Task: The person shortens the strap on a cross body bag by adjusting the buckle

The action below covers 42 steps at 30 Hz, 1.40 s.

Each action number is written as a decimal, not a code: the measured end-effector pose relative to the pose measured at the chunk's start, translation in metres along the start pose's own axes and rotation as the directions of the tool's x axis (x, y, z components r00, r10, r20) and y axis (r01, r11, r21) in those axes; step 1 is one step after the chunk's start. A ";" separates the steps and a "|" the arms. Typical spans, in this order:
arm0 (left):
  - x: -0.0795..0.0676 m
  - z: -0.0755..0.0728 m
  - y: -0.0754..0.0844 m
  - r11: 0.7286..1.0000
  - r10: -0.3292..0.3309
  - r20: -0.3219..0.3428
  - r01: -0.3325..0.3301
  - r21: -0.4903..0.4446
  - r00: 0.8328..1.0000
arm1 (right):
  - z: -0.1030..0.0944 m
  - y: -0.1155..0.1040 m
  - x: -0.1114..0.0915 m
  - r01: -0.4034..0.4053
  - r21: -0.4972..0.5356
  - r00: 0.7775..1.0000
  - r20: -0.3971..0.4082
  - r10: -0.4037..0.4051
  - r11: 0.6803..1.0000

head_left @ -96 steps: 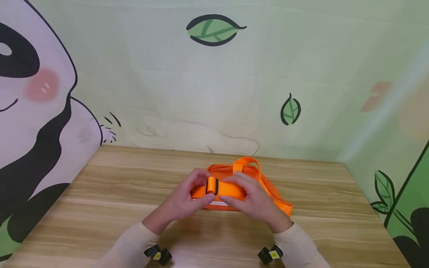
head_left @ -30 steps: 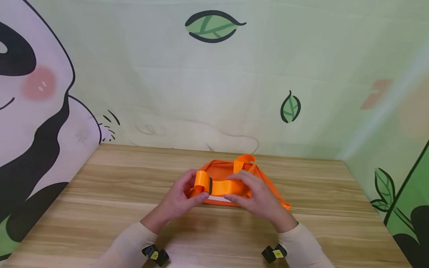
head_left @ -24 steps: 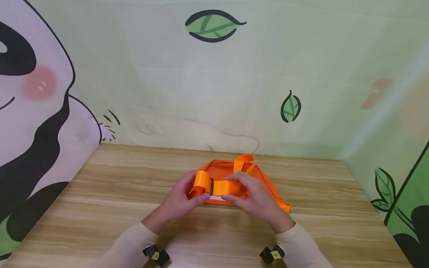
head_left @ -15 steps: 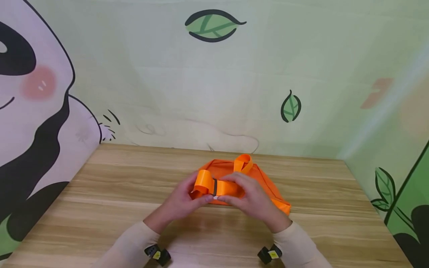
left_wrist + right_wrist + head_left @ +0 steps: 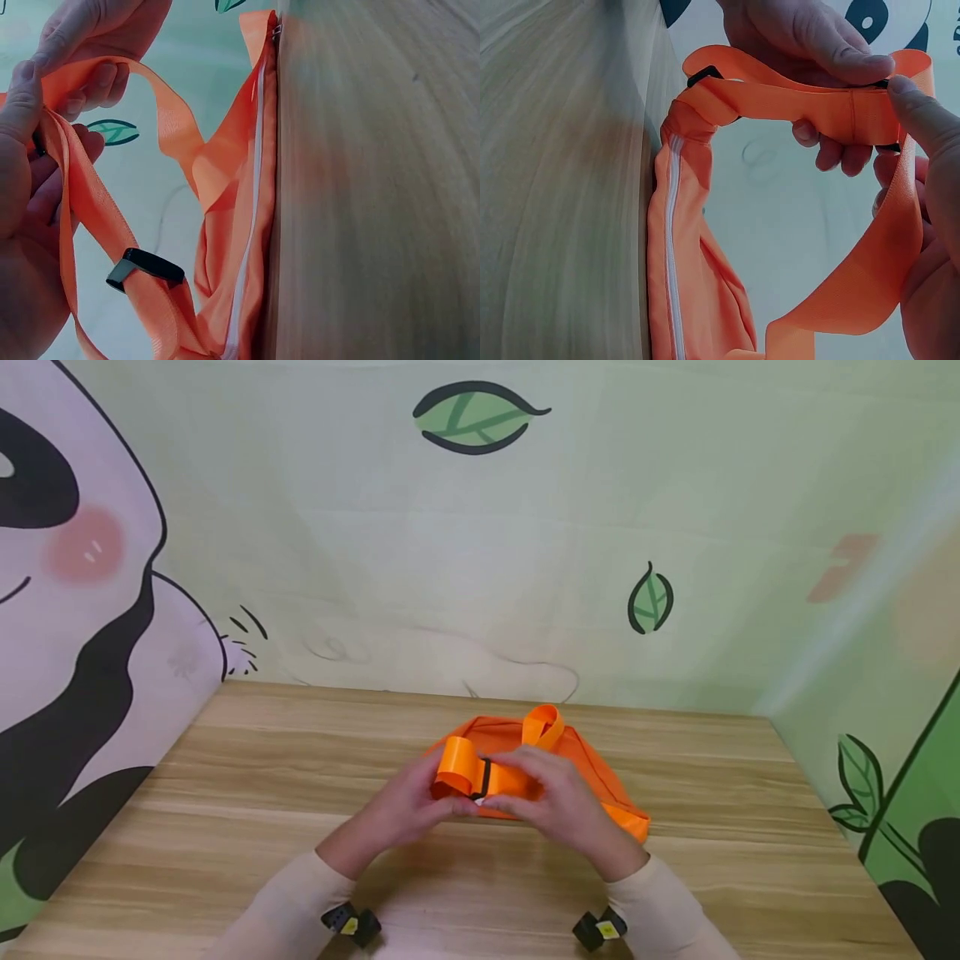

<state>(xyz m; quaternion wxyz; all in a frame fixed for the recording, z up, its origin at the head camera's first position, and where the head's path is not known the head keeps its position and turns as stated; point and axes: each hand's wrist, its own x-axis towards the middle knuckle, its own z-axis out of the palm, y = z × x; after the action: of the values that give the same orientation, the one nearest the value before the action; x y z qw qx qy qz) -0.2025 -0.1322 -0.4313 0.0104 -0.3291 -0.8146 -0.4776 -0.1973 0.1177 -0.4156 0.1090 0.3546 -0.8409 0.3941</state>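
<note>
An orange fabric bag [image 5: 592, 768] with a pale zip lies on the table. Its orange webbing strap [image 5: 513, 782] is raised in front of it, running through a black slider buckle [image 5: 486, 775]. To the left of this buckle the webbing stands up in a loop [image 5: 457, 758]. My left hand [image 5: 408, 802] pinches the strap at the buckle's left side. From the right, my right hand [image 5: 566, 797] pinches the webbing between thumb and fingers, the two thumb tips close together. A second black slider [image 5: 146, 270] sits lower on the strap in the left wrist view.
The wooden table [image 5: 300, 752] reaches back to a printed cloth backdrop [image 5: 337, 527] with a panda and leaves. A short orange carry loop [image 5: 546, 724] stands up at the bag's back edge. Small black cameras [image 5: 351, 927] are worn on both wrists.
The webbing loop left of the buckle stands larger than about three seconds ago. Over the last second the buckle has shifted slightly right, and my right hand has come left, closer to it.
</note>
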 end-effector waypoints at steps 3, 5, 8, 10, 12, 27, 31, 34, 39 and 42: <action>-0.001 -0.001 0.001 1.000 -0.012 0.003 0.012 -0.012 1.000 | 0.000 -0.002 0.000 -0.005 -0.013 1.000 0.008 0.005 1.000; -0.002 -0.001 0.003 0.998 -0.036 0.005 0.036 -0.050 0.999 | -0.001 -0.003 0.000 -0.007 -0.022 1.000 0.017 0.008 1.000; -0.002 0.000 0.004 0.993 -0.051 0.000 0.051 -0.105 0.999 | -0.001 -0.004 0.000 -0.005 -0.039 1.000 0.027 0.006 0.999; -0.002 0.001 0.003 0.991 -0.038 -0.004 0.037 -0.130 0.999 | -0.001 -0.004 0.001 0.002 -0.040 1.000 0.029 -0.001 0.999; -0.002 0.002 0.002 0.990 -0.021 -0.013 0.019 -0.143 1.000 | 0.000 -0.005 0.001 0.015 -0.041 1.000 0.027 -0.014 0.999; -0.003 -0.002 -0.003 0.990 -0.056 0.055 0.063 -0.127 0.997 | 0.003 -0.002 0.001 0.026 -0.017 0.999 0.026 -0.025 1.000; -0.003 -0.003 -0.003 0.988 -0.046 0.061 0.054 -0.143 0.997 | 0.003 -0.003 0.002 0.011 0.005 0.999 0.031 -0.011 1.000; -0.003 -0.005 -0.003 0.991 -0.047 0.061 0.054 -0.122 0.997 | 0.003 -0.003 0.002 -0.007 0.035 1.000 0.024 0.007 0.999; -0.004 -0.008 -0.001 0.997 -0.072 0.063 0.075 -0.036 0.995 | 0.002 -0.005 0.002 -0.062 0.075 0.998 0.027 0.060 0.995; -0.005 -0.010 0.000 0.996 -0.086 0.062 0.085 0.011 0.994 | 0.001 -0.005 0.002 -0.088 0.089 0.996 0.035 0.085 0.992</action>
<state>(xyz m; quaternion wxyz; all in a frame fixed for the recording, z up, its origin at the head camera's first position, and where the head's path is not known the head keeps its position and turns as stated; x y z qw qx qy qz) -0.2016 -0.1425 -0.4277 -0.0340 -0.3085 -0.8298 -0.4637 -0.1951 0.1135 -0.4125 0.0623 0.3284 -0.8384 0.4306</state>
